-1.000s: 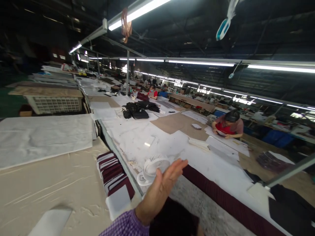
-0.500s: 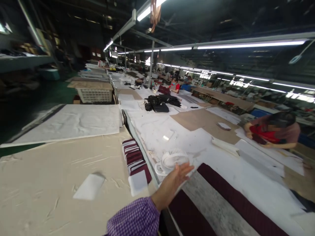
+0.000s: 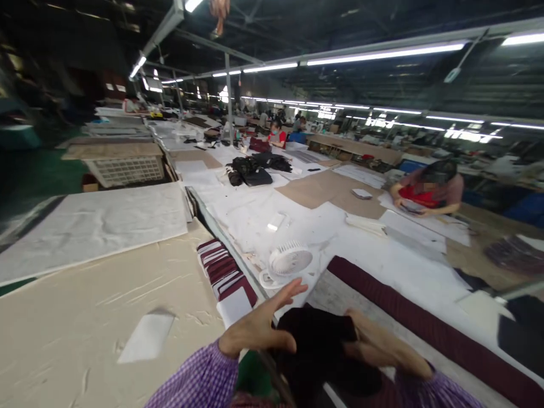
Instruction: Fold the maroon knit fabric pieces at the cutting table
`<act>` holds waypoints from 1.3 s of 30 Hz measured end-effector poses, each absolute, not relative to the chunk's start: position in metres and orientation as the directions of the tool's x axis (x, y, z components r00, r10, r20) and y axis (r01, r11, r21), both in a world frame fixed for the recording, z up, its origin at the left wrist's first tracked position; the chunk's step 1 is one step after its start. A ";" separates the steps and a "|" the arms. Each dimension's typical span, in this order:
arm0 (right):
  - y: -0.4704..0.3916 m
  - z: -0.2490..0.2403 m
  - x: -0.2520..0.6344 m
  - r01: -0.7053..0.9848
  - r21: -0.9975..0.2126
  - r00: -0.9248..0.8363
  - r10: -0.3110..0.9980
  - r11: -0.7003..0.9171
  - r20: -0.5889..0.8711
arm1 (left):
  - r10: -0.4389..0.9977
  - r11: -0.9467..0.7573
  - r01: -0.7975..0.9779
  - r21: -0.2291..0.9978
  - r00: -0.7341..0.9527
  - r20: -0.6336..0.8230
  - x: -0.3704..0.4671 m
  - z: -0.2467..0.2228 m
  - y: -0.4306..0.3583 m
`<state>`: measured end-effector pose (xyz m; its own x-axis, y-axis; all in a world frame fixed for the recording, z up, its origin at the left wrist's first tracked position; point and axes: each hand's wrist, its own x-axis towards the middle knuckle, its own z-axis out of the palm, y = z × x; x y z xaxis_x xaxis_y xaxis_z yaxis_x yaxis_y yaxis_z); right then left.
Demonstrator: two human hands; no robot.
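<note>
My left hand (image 3: 259, 328) and my right hand (image 3: 378, 343) are low in the frame, each on a side of a black piece of fabric (image 3: 317, 345) held between them. The left hand's fingers are spread, with the thumb pressed on the fabric's left edge. My right hand grips its right side. Both sleeves are purple check. Just beyond my hands a small white fan (image 3: 289, 262) lies on the white table. A stack of maroon and white pieces (image 3: 223, 272) sits left of it.
A maroon fabric strip (image 3: 408, 317) runs along the white table (image 3: 382, 266). A beige sheet (image 3: 97, 317) with a white card (image 3: 147, 337) covers the left table. A person in red (image 3: 427, 192) works at the right; black garments (image 3: 255, 170) lie further back.
The view has dropped and swung. My right hand has come into view, and both hands now hold a black fabric piece; before, only my open left hand was raised near the fan.
</note>
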<state>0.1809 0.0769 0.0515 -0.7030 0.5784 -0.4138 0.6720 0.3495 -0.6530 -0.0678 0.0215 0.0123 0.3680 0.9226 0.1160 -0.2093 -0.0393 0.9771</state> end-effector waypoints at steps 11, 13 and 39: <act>0.110 0.091 0.112 0.508 -0.627 -0.860 0.317 0.590 -0.399 | 0.959 0.104 -0.090 0.990 0.272 -0.076 -0.062 0.012 0.008; 0.116 0.092 0.112 0.514 -0.600 -0.854 0.432 0.614 -0.290 | 0.960 0.261 -0.310 0.914 0.185 -0.211 -0.062 0.005 0.006; 0.055 0.043 0.096 0.301 -0.656 -0.548 0.689 0.692 0.475 | 0.921 0.083 -0.733 0.676 -0.202 -0.332 -0.081 -0.004 -0.038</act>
